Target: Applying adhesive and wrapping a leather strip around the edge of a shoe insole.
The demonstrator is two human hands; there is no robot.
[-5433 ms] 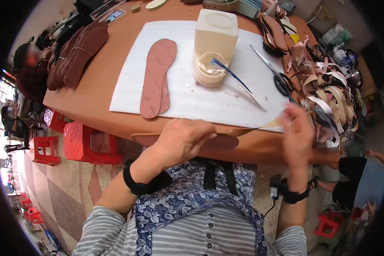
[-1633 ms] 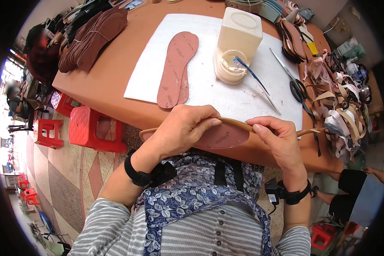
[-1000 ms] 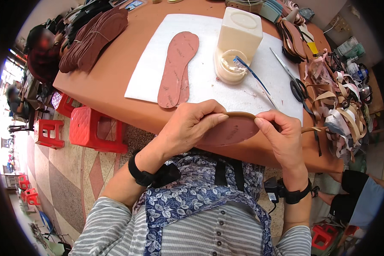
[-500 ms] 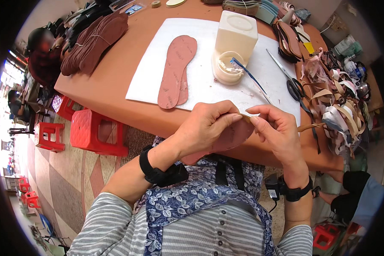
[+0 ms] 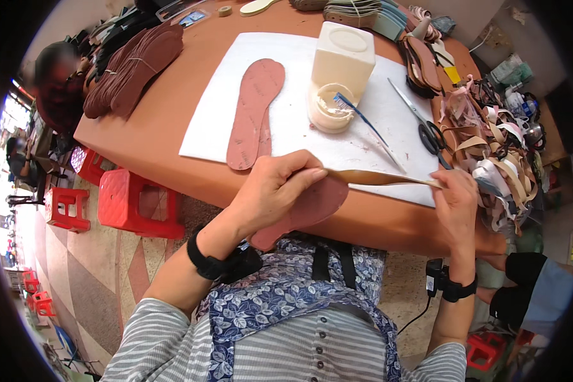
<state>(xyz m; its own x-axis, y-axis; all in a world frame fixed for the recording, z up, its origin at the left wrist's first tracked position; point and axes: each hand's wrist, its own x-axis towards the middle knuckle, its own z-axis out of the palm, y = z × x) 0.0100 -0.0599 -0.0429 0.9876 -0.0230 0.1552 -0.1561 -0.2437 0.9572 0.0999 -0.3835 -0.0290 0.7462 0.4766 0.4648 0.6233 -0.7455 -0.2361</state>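
So the sole (image 5: pixel 315 207) is up in the air at the near edge of the table (image 5: pixel 134 137), tilted, with a tan strip (image 5: pixel 388 180) running from its rim out to the right. Left hand (image 5: pixel 280 188) is pinching the sole right about where the strip meets it; right hand (image 5: pixel 457 197) has the strip nipped between thumb and fingers, well apart from the left. The bit between looks pretty taut, with a slight twist. That's my worry: tug too hard and the strip could peel off the rim, and a twist left in could pucker it. A slack left pinch could let the sole swing, too. Just beyond, the brush (image 5: pixel 369 127) leans on the cup of the cream pot (image 5: pixel 344 54), handle end down on the white sheet (image 5: pixel 204 127) near the strip, so one snag could knock it and smear that pale paste about. Two more soles (image 5: pixel 254 114) overlap on the sheet's left. Scissors (image 5: pixel 431 137) and a scrap pile (image 5: pixel 490 146) crowd the right hand, so a sideways swing could catch either.
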